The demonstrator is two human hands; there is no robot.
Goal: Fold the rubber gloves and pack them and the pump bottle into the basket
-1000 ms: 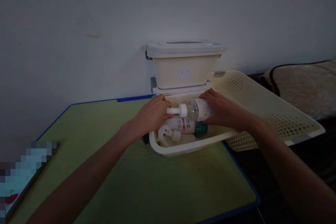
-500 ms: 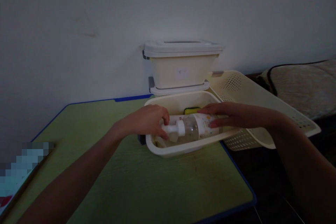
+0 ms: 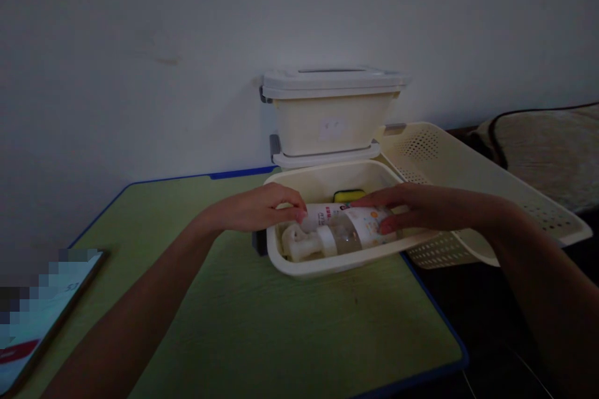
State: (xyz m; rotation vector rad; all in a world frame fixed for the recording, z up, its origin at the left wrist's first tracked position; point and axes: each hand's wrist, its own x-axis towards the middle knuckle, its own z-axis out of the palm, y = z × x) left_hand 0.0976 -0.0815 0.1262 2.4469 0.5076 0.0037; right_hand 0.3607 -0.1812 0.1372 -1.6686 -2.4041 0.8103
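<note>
A clear pump bottle (image 3: pixel 344 234) with a white pump head lies on its side in a cream open bin (image 3: pixel 327 268) on the green table. My right hand (image 3: pixel 407 209) grips the bottle's base end, fingers over it and thumb under. My left hand (image 3: pixel 262 207) hovers over the bin's left rim with its fingers loosely curved and apart, the tips just above the bottle's neck, holding nothing. Behind the pump bottle lie a white labelled bottle (image 3: pixel 322 215) and a yellow sponge (image 3: pixel 349 195).
Two lidded cream boxes (image 3: pixel 332 118) are stacked against the wall behind the bin. A perforated cream basket (image 3: pixel 468 174) leans off the table's right side. A screen device (image 3: pixel 42 318) lies at the table's (image 3: pixel 281 336) left edge. A cushion (image 3: pixel 547 149) is far right.
The pump bottle has come down from above the bin to lie inside it. My left hand has let go of the pump head and lifted slightly; my right hand stays on the base.
</note>
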